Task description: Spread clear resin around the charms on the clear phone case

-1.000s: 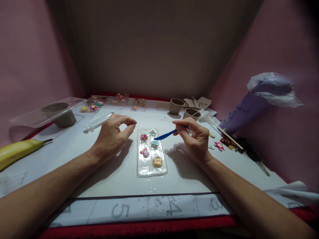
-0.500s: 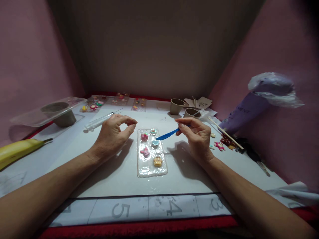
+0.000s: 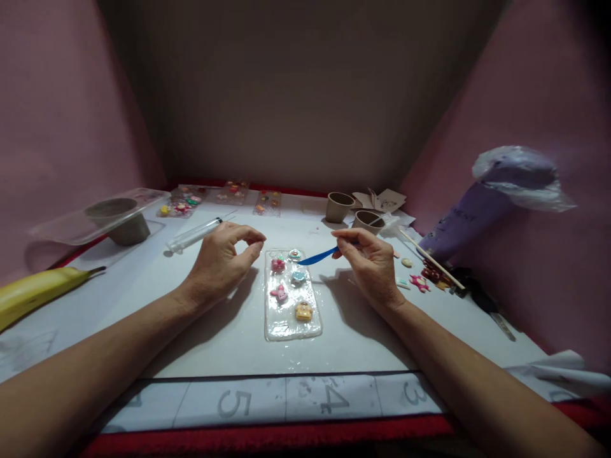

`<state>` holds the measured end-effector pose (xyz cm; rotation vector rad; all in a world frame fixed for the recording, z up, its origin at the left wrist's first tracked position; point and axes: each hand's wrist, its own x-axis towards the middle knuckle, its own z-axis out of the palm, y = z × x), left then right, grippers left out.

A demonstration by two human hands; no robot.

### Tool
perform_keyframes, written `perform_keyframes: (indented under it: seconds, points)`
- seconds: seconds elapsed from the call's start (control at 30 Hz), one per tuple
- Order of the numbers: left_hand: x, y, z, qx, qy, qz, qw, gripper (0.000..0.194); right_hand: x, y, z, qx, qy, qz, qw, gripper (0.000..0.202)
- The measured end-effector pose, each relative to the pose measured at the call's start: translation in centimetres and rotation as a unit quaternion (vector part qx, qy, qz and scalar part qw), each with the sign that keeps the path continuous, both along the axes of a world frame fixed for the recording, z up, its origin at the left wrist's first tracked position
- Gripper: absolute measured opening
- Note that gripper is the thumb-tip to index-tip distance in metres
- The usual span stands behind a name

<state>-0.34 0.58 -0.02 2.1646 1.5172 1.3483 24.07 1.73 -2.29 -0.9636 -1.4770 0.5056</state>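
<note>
A clear phone case (image 3: 286, 327) lies on the white work surface between my hands. It has a glossy wet-looking coat and several small charms, among them a pink bunny-like one (image 3: 279, 293), a blue one (image 3: 298, 277) and a yellow bear-like one (image 3: 303, 311). My right hand (image 3: 370, 264) is closed on a blue plastic knife (image 3: 317, 257), whose tip hangs over the upper part of the case. To the left of the case, my left hand (image 3: 224, 264) has thumb and forefinger brought together at the tips, with nothing visible between them.
A syringe (image 3: 195, 235) lies behind my left hand. Brown cups (image 3: 340, 208) and other decorated cases (image 3: 267, 203) stand or lie at the back. Loose charms (image 3: 419, 283) and a wooden stick (image 3: 432, 257) are at right, a banana (image 3: 42, 291) at left.
The knife tip has shifted slightly up on the case, and my right hand has moved a little left. The whole view has shifted slightly. My left hand keeps its pose.
</note>
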Motion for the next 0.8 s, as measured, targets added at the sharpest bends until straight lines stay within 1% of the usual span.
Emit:
perform_keyframes:
  seconds: [0.1,0.2,0.3,0.47,0.53,0.6,0.67,0.73,0.8]
  points:
    - [-0.1,0.1,0.0,-0.005,0.002,-0.004,1.0,0.012,0.3,0.3,0.4,-0.006,0.051,-0.006,0.999,0.012]
    - [-0.2,0.2,-0.1,-0.002,0.006,0.0,1.0,0.013,0.6,0.4,1.0,-0.009,0.104,-0.034,0.994,0.015]
    - [-0.2,0.2,-0.1,0.003,0.004,-0.002,1.0,0.013,1.0,0.5,1.8,-0.017,0.133,-0.054,0.99,0.017]
    - [-0.2,0.1,-0.1,0.007,-0.001,-0.001,1.0,0.012,1.2,0.4,3.1,-0.088,0.144,-0.045,0.985,0.019]
    - [-0.3,0.1,-0.2,0.004,0.001,-0.005,1.0,0.013,0.9,0.4,3.6,-0.112,0.12,-0.031,0.986,0.018]
    - [-0.3,0.2,-0.3,0.002,0.002,-0.008,1.0,0.014,0.4,0.6,4.2,-0.115,0.07,-0.011,0.991,0.018]
    - [-0.4,0.2,-0.4,0.001,0.004,-0.006,1.0,0.014,-0.1,1.0,4.8,-0.106,0.002,0.022,0.994,0.018]
    - [-0.4,0.3,-0.5,0.001,0.005,-0.004,1.0,0.014,-0.6,1.5,5.4,-0.097,-0.064,0.067,0.991,0.018]
    - [-0.4,0.4,-0.5,0.001,0.004,-0.005,1.0,0.014,-0.8,2.1,5.7,-0.081,-0.091,0.098,0.988,0.016]
